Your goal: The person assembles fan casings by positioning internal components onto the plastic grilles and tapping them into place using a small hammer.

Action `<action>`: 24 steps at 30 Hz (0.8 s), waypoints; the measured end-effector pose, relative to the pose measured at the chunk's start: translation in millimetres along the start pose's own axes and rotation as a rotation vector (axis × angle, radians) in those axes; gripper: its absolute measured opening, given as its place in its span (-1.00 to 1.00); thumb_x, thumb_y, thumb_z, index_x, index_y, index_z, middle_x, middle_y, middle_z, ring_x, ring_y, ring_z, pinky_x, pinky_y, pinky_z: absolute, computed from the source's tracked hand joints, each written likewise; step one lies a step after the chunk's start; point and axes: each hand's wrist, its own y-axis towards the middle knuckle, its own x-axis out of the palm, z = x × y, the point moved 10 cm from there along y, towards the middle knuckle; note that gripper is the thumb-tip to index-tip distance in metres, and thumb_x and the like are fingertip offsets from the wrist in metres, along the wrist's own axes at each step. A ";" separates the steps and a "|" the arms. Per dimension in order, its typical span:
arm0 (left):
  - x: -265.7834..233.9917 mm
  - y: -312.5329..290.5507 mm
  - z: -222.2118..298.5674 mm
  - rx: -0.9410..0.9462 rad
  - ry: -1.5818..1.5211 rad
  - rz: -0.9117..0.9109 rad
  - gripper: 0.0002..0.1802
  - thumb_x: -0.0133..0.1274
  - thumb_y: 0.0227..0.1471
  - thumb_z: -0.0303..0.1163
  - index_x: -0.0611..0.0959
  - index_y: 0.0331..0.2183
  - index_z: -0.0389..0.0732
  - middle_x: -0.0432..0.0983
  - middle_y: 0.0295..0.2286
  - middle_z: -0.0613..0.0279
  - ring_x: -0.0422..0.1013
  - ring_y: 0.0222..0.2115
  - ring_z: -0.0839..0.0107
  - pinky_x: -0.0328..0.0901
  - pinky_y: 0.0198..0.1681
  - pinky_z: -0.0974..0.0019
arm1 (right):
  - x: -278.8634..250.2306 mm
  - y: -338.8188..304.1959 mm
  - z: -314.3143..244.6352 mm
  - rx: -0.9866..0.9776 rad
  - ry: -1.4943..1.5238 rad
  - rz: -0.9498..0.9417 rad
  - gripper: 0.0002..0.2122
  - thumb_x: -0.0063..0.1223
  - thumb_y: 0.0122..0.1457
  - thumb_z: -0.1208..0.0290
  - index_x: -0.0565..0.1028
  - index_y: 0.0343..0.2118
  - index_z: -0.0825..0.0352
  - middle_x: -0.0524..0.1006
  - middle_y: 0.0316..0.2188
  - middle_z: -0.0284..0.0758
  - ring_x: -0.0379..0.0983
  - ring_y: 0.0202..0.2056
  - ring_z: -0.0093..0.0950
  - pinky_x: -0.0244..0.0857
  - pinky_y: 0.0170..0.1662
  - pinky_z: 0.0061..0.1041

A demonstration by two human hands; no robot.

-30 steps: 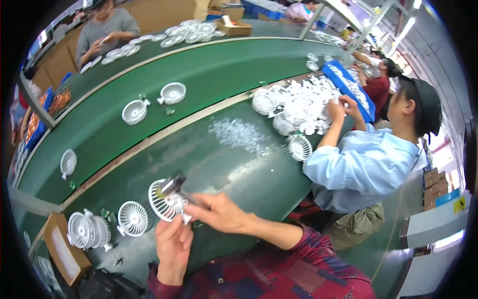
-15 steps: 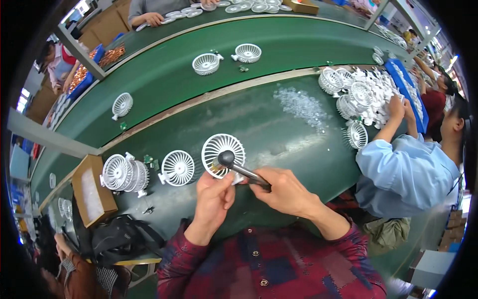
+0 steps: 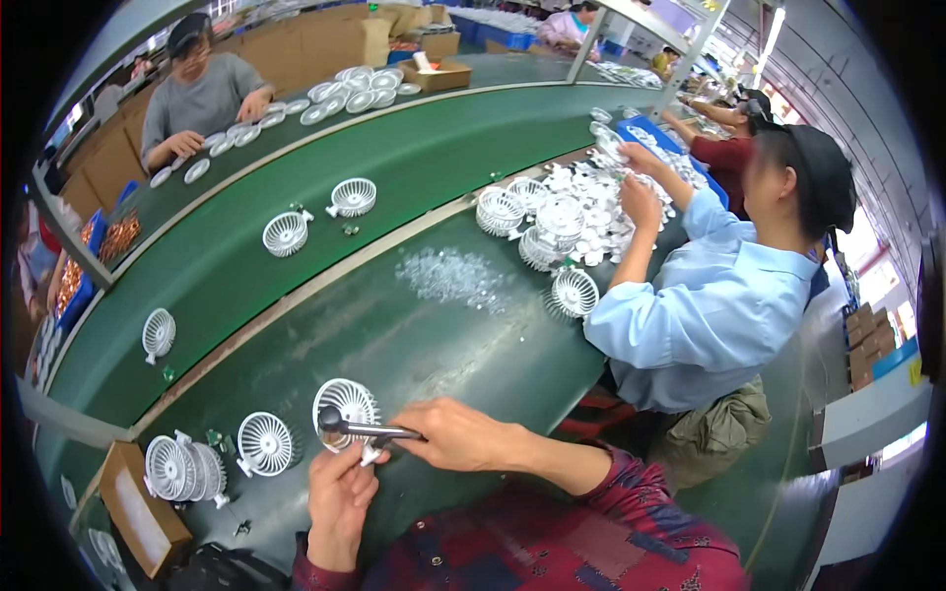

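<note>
My left hand (image 3: 338,492) is closed at the lower edge of a round white slatted fan housing (image 3: 347,396), gripping it near its small neck. In my right hand (image 3: 458,433) is a hammer (image 3: 374,430) with a rounded black head and a shiny handle. Its head lies over the open front of the housing and hides part of the inside. Whether the head touches the housing, I cannot tell. Left of my hands, another white fan housing (image 3: 266,443) lies on the green table, with a stack of housings (image 3: 182,469) beyond it.
An open cardboard box (image 3: 175,532) stands at the left. Small clear pieces (image 3: 453,278) lie scattered mid-table. At the right, a co-worker in a blue shirt (image 3: 700,286) handles parts by a heap of white pieces (image 3: 591,192). Several housings sit on the green conveyor belt (image 3: 227,261).
The view has swung right and up, so everything sits further left, and more of the co-workers shows. Both hands keep their hold; the hammer handle now lies more level across the housing.
</note>
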 end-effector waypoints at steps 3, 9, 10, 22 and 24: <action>-5.1 3.1 -11.3 -0.042 -0.043 0.018 -0.80 -0.05 0.11 -0.45 0.50 -0.26 -0.38 0.52 -0.46 -0.03 0.11 -0.77 0.66 0.00 -0.79 0.58 | -6.8 -11.7 -6.4 -0.026 -0.058 0.095 -0.87 0.03 0.07 0.53 0.46 -0.31 0.42 0.50 -0.33 -0.06 0.46 -0.31 -0.01 0.33 -0.26 -0.11; -18.8 -4.5 -25.8 -0.053 -0.215 0.097 -0.85 -0.06 0.14 -0.40 0.51 -0.34 -0.29 0.39 -0.63 0.28 0.10 -0.79 0.65 -0.02 -0.81 0.55 | 9.9 -22.7 -32.9 -0.162 -0.130 0.139 -0.83 0.01 0.07 0.53 0.40 -0.25 0.38 0.45 -0.24 -0.10 0.47 -0.42 0.01 0.38 -0.40 -0.09; -15.5 -9.0 -22.8 -0.041 -0.172 0.060 -0.85 -0.05 0.16 -0.38 0.51 -0.40 -0.23 0.34 -0.66 0.36 0.12 -0.79 0.65 -0.02 -0.82 0.54 | 18.5 -22.5 -37.2 -0.192 -0.146 0.102 -0.82 -0.01 0.07 0.53 0.40 -0.24 0.38 0.44 -0.24 -0.10 0.48 -0.41 0.00 0.38 -0.41 -0.10; -7.7 -21.5 -16.8 -0.057 0.065 0.006 -0.68 -0.01 0.20 -0.16 0.51 -0.28 -0.27 0.57 -0.46 0.12 0.42 -0.69 0.48 0.23 -0.72 0.48 | 13.6 -5.3 -40.2 -0.278 -0.112 0.223 -0.81 0.28 -0.04 0.56 0.55 -0.33 0.40 0.50 -0.53 -0.28 0.48 -0.54 -0.43 0.33 -0.52 -0.52; -20.7 -27.7 -10.9 0.037 0.180 0.046 -0.68 -0.02 0.21 -0.19 0.49 -0.24 -0.28 0.58 -0.43 0.08 0.42 -0.70 0.46 0.26 -0.71 0.47 | 7.9 3.0 0.6 0.020 0.059 0.231 -0.85 0.27 0.00 0.55 0.55 -0.37 0.45 0.44 -0.70 -0.38 0.36 -0.68 -0.59 0.21 -0.61 -0.62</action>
